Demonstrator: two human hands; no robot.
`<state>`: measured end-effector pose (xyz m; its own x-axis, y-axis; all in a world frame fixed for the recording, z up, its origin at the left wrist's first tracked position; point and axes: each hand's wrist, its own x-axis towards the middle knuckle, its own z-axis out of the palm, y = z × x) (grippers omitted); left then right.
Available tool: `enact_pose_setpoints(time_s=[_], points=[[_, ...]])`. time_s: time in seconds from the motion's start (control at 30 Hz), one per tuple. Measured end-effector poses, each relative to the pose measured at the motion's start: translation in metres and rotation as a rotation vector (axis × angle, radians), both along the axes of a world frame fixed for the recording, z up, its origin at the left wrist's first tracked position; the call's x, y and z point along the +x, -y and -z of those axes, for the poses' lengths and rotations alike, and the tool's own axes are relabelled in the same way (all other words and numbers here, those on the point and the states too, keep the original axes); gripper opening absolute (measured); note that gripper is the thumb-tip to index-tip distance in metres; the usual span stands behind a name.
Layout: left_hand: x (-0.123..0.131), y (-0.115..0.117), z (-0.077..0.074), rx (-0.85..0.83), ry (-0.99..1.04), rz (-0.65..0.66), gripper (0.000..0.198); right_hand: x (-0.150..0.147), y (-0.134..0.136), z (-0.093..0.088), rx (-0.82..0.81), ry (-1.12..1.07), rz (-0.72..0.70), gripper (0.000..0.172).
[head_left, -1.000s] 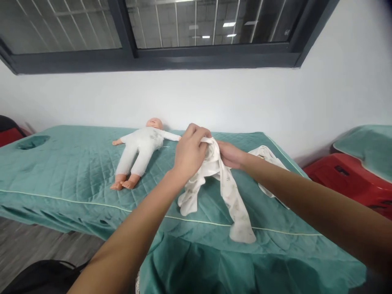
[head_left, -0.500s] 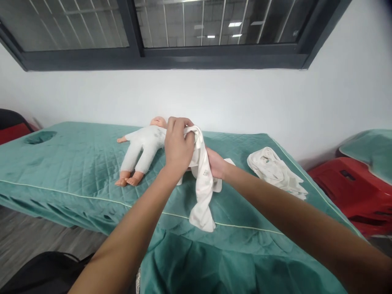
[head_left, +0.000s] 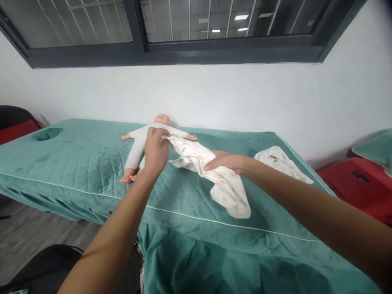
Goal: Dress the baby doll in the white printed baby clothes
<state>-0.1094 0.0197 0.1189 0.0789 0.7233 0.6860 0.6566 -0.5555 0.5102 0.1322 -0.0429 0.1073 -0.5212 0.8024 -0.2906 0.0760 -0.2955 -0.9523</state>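
A white printed baby garment (head_left: 199,159) is stretched between my two hands above the green bed cover (head_left: 183,204). My left hand (head_left: 157,149) pinches one end of it, in front of the doll's body. My right hand (head_left: 226,161) grips it around the middle, thumb on top, and the other end hangs down to the right. Behind and left of the cloth, a baby doll (head_left: 142,136) in a pale suit lies on its back with arms spread. My left hand and forearm hide part of its legs.
Another white printed cloth bundle (head_left: 281,163) lies at the bed's right side. A red plastic chair (head_left: 358,183) stands beyond that edge. The wall and a dark-framed window (head_left: 232,51) are behind. A black item (head_left: 43,269) is at lower left.
My left hand has moved left and my right hand slightly right, pulling the garment from a hanging bunch into a longer stretch. The doll's far arm now shows.
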Motion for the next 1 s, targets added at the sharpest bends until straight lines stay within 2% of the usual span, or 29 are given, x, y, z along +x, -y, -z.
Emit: enact_pose_setpoints(time_s=[0.07,0.1,0.2,0.27,0.33,0.43,0.5,0.6,0.7,0.77,0.9,1.0], points=[[0.003,0.009,0.008,-0.061,-0.117,0.062,0.038,0.008,-0.001,-0.015,0.048,0.175,-0.04,0.043],[0.008,0.018,0.011,-0.078,-0.179,0.135,0.047,0.01,-0.001,-0.022,0.093,0.248,-0.06,0.039],[0.032,0.048,0.016,-0.106,-0.315,0.496,0.076,0.012,-0.002,-0.04,0.287,0.444,-0.175,0.023],[0.051,0.062,0.018,-0.149,-0.308,0.64,0.087,0.008,-0.001,-0.052,0.415,0.57,-0.275,0.01],[0.068,0.066,0.02,-0.198,-0.225,0.603,0.089,0.003,0.003,-0.064,0.524,0.665,-0.313,0.006],[0.079,0.059,0.022,-0.274,-0.144,0.427,0.066,0.0,0.011,-0.077,0.675,0.733,-0.216,0.015],[0.079,0.053,0.02,-0.284,-0.224,0.357,0.041,0.003,0.016,-0.078,0.749,0.807,-0.153,0.026],[0.074,0.048,0.014,-0.159,-0.489,0.255,0.017,0.011,0.019,-0.068,0.766,1.0,-0.074,0.023],[0.07,0.049,0.009,-0.011,-0.676,0.15,0.019,0.02,0.019,-0.055,0.735,1.186,0.051,0.019],[0.068,0.049,0.006,0.015,-0.719,0.105,0.02,0.025,0.02,-0.05,0.727,1.311,0.081,0.017],[0.058,0.043,0.007,-0.069,-0.7,0.082,0.017,0.036,0.026,-0.051,0.711,1.491,0.144,0.011],[0.049,0.033,0.013,-0.179,-0.533,0.093,0.011,0.047,0.032,-0.056,0.641,1.465,0.235,0.005]])
